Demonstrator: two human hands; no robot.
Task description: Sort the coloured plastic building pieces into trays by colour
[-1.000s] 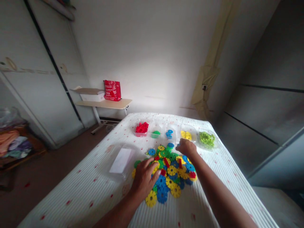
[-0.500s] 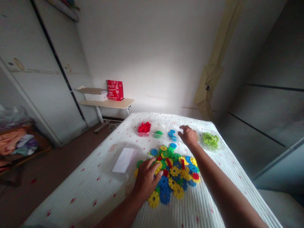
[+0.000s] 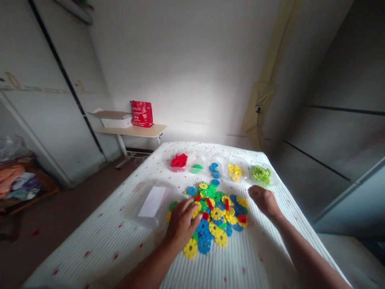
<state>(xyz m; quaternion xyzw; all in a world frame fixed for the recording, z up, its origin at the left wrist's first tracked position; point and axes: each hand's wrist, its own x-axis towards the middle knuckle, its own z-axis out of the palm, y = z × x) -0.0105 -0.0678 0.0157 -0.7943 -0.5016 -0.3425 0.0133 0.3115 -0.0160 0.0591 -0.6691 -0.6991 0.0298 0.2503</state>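
My left hand [image 3: 181, 220] lies with spread fingers at the left side of a mixed pile of notched plastic discs [image 3: 216, 213], yellow, blue, green and red. Its fingertips touch or hover just above the discs. Right of the pile, my right hand [image 3: 266, 202] is held with curled fingers; whatever they hold, if anything, is hidden. Behind the pile stands a row of clear plastic boxes: red pieces [image 3: 179, 160], green discs [image 3: 197, 168], blue discs [image 3: 214, 170], yellow discs [image 3: 235, 171] and light green pieces [image 3: 261, 174].
Left of the pile, a clear plastic container [image 3: 153, 218] has a white rectangular sheet [image 3: 154, 201] on it. Everything rests on a ribbed white cover [image 3: 120, 237] with red specks. Beyond are a small table [image 3: 135, 131], a red bag [image 3: 141, 114] and a white box [image 3: 117, 121].
My right hand has drawn back from above the yellow discs' box, down and right to beside the pile, and its fingers have curled in. My left hand stays at the pile.
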